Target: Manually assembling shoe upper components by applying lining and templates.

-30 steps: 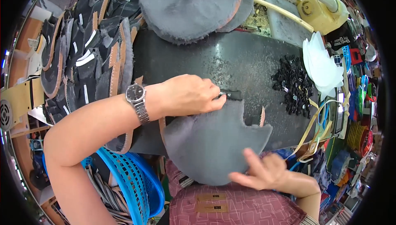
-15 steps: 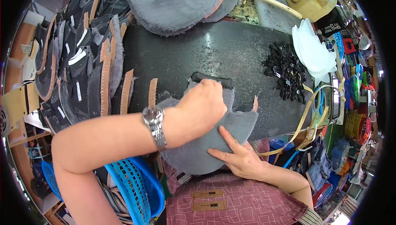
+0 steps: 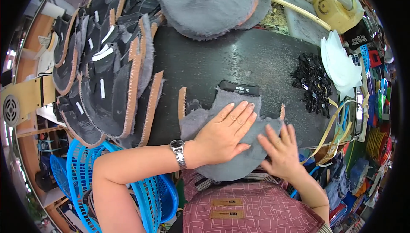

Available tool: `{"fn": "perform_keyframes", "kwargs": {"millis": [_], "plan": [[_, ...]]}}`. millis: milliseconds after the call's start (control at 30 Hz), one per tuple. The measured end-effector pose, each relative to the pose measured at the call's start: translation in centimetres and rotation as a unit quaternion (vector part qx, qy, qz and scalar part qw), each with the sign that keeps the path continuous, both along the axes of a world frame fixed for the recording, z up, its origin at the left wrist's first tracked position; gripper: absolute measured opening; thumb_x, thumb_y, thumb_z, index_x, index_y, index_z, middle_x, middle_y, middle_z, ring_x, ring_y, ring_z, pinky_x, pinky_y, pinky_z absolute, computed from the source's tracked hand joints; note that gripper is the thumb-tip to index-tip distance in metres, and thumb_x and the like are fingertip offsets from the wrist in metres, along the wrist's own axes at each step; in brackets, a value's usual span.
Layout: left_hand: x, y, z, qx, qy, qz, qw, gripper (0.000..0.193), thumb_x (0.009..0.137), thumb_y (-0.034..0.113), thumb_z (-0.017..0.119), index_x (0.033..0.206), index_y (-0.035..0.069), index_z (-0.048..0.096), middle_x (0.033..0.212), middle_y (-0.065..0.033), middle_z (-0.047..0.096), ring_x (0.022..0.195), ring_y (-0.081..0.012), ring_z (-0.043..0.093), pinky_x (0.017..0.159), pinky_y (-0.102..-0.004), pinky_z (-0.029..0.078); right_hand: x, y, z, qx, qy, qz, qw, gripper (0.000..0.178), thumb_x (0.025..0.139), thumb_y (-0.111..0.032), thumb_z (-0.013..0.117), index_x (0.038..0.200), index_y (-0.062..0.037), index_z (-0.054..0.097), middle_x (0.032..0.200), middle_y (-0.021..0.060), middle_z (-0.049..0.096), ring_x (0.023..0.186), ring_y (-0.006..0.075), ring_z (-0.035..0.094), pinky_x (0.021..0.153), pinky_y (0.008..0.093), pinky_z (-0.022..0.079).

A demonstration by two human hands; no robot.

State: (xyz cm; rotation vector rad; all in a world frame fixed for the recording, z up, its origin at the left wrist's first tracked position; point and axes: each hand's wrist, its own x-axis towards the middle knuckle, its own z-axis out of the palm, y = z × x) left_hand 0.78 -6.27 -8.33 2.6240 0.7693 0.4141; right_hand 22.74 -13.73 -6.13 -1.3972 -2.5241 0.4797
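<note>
A grey furry cut piece (image 3: 226, 170) lies at the table's front edge, its rounded end toward my lap. A black printed tab (image 3: 238, 88) runs along its far end, and tan toothed strips (image 3: 182, 103) stick out at its sides. My left hand (image 3: 224, 137), with a metal watch at the wrist, lies flat on the middle of the piece, fingers outstretched. To its right, my right hand (image 3: 279, 151) has its fingers spread at the piece's right edge. Neither hand grips anything. What lies beneath the left palm is hidden.
Black pieces with tan toothed edges (image 3: 134, 79) are heaped on the left. Large grey furry pieces (image 3: 209, 9) lie at the far side. Small black parts (image 3: 311, 83) and white curved sheets (image 3: 339, 64) sit on the right. Blue baskets (image 3: 147, 199) stand below left.
My left hand has gone from a closed fist over the piece to lying flat on it. My right hand has moved right, toward the piece's edge. The view has shifted left.
</note>
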Motion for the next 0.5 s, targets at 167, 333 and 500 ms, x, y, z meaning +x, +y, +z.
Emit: {"fn": "perform_keyframes", "kwargs": {"millis": [167, 333, 500], "plan": [[-0.2, -0.7, 0.1, 0.048, 0.015, 0.039, 0.998, 0.06, 0.08, 0.035, 0.057, 0.125, -0.003, 0.046, 0.131, -0.0199, 0.043, 0.126, -0.032, 0.037, 0.106, -0.0431, 0.025, -0.7, 2.3, 2.4, 0.056, -0.14, -0.067, 0.986, 0.042, 0.07, -0.006, 0.06, 0.111, -0.0019, 0.058, 0.135, 0.0185, 0.04, 0.13, 0.0383, 0.031, 0.107, 0.0553, 0.017], [-3.6, -0.5, 0.2, 0.101, -0.147, 0.074, 0.981, 0.035, 0.076, 0.015, 0.061, 0.109, 0.002, 0.057, 0.098, -0.0133, 0.059, 0.093, -0.0309, 0.057, 0.081, -0.0396, 0.045, -7.8, 3.5, 0.4, -0.107, 0.316, -0.04, 0.942, 0.051, 0.079, -0.014, 0.06, 0.125, 0.0037, 0.044, 0.135, 0.0247, 0.037, 0.128, 0.0365, 0.034, 0.106, 0.0425, 0.029], [-8.1, -2.4, 3.8, -0.094, -0.109, 0.361, 0.921, 0.043, 0.074, 0.01, 0.066, 0.114, 0.002, 0.054, 0.09, -0.0105, 0.059, 0.081, -0.0226, 0.058, 0.069, -0.0334, 0.047, -8.7, 3.8, -1.5, 0.015, 0.108, 0.036, 0.993, 0.064, 0.079, -0.027, 0.063, 0.129, 0.005, 0.039, 0.136, 0.023, 0.037, 0.127, 0.0338, 0.035, 0.103, 0.0417, 0.031]]}}
